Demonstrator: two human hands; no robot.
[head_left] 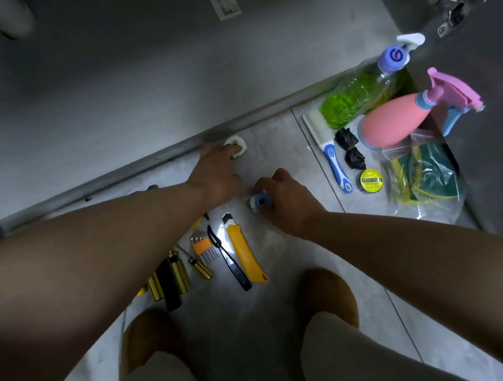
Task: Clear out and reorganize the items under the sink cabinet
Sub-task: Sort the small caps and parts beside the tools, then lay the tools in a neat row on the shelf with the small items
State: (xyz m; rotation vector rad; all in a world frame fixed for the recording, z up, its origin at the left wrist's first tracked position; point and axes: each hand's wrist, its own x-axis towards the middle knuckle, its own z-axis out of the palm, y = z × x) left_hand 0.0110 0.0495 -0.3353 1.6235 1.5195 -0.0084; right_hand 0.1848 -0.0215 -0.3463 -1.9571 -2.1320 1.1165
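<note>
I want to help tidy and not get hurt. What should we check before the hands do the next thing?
1. Right hand holds the blue piece firmly: ok, its fingers curl round it.
2. Left hand has hold of the white ring: cannot tell; it reaches the ring, but the fingers hide the hold.
3. Yellow knife has its blade tucked in: cannot tell.
4. Yellow knife lies apart from both hands: ok.
5. Pink spray bottle stands up: not ok, it lies on its side.
</note>
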